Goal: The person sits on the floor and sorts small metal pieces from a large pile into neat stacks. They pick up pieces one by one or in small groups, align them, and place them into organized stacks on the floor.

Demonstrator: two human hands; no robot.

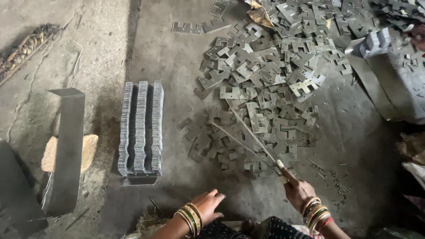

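Note:
My right hand [297,188], with bangles on the wrist, grips two thin metal rods [248,135] that reach up-left into a heap of flat stamped metal plates [265,88] on the concrete floor. My left hand [209,206], also bangled, rests fingers apart on the floor near my knee and holds nothing. A neat stack of the same plates [141,128], stood on edge in three rows on a metal holder, sits to the left of the heap, beyond my left hand.
A bent metal sheet [66,150] leans over a stone [88,148] at the left. More plates and folded metal strips [389,75] lie at the top right. Small nails or scraps [338,183] are scattered near my right hand.

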